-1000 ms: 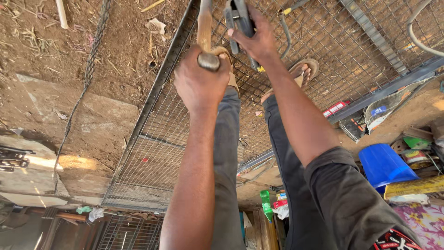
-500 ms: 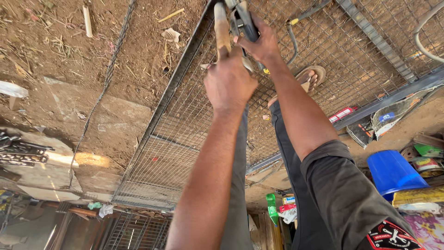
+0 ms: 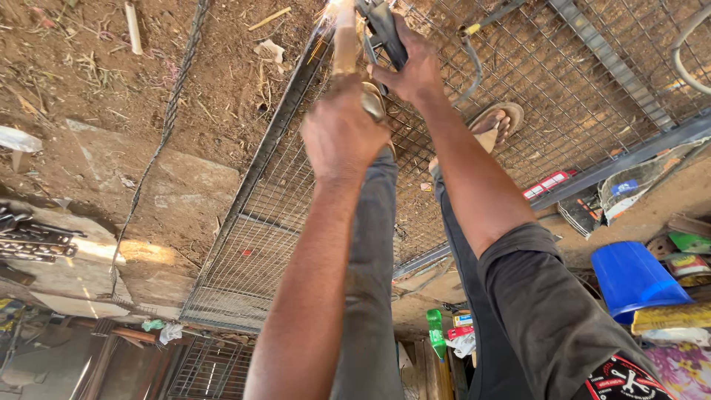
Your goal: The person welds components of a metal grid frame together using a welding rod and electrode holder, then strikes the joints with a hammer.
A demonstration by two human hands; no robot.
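1. A flat red rectangular label or packet with pale panels point(image 3: 544, 184) lies on the grey wire-mesh panel with a dark steel frame point(image 3: 296, 207), near the mesh panel's right-hand frame bar.
2. A small red and white box point(image 3: 461, 330) and a white one above it sit just beyond the mesh panel's lower edge, beside a green plastic bottle point(image 3: 435, 332).
3. A yellow flat pack point(image 3: 670, 317) lies well to the right of the mesh panel, under the blue bucket.
4. The left hand point(image 3: 342, 133) is over the mesh panel's upper part, fingers curled tight around a pale wooden handle point(image 3: 344, 41) whose far end is blurred.
5. The right hand point(image 3: 413, 70) is just beside it, fingers closed around a dark handheld power tool point(image 3: 384, 26) from which a grey cable point(image 3: 474, 67) loops across the mesh.
6. Sparks and a bright glare show at the top edge of the mesh panel, where tool and handle meet the frame.
7. A blue plastic bucket point(image 3: 633, 275) lies tipped off the panel's right side; its contents cannot be seen.
8. A sandalled foot point(image 3: 500, 122) rests on the mesh, right of the hands.
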